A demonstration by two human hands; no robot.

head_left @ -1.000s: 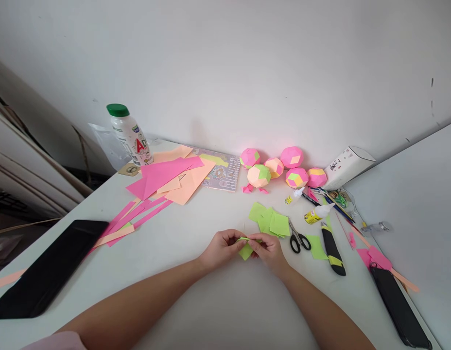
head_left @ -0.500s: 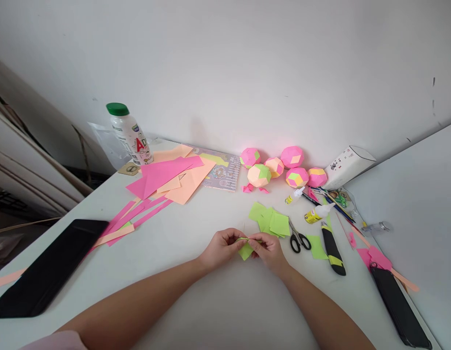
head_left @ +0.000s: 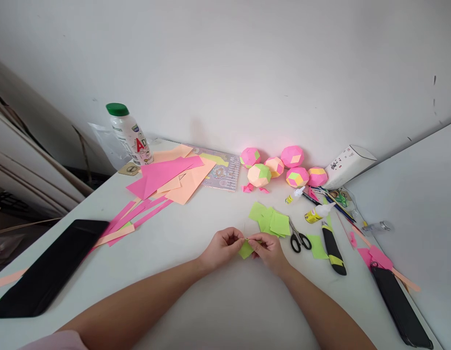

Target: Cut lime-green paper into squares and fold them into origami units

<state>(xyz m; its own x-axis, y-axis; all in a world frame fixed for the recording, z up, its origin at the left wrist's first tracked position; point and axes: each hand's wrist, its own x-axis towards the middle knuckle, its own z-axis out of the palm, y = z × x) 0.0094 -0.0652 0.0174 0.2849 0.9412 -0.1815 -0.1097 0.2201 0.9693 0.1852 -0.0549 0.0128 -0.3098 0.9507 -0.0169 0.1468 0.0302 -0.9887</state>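
Between my two hands is a small piece of green paper (head_left: 246, 250), its lower corner hanging below the fingers. My left hand (head_left: 224, 247) pinches its upper left edge between thumb and fingers. Opposite it, my right hand (head_left: 269, 250) pinches the right part, and the fingertips of both hands nearly meet. Fingers hide much of the paper, so any fold is hard to make out. Just beyond the right hand lie several loose green paper squares (head_left: 280, 224). Black-handled scissors (head_left: 300, 242) rest right of them, near another green square (head_left: 318, 246).
Several paper balls (head_left: 297, 177) sit by the wall near two glue bottles (head_left: 316, 214). A box cutter (head_left: 334, 250) and a phone (head_left: 400, 306) lie right. Pink and peach paper (head_left: 163, 174), a bottle (head_left: 132, 136) and a black tablet-like slab (head_left: 52, 267) are left.
My fingers have shifted very slightly on the green paper, with the left fingertips a little closer to the right ones. Nothing else on the table has moved.
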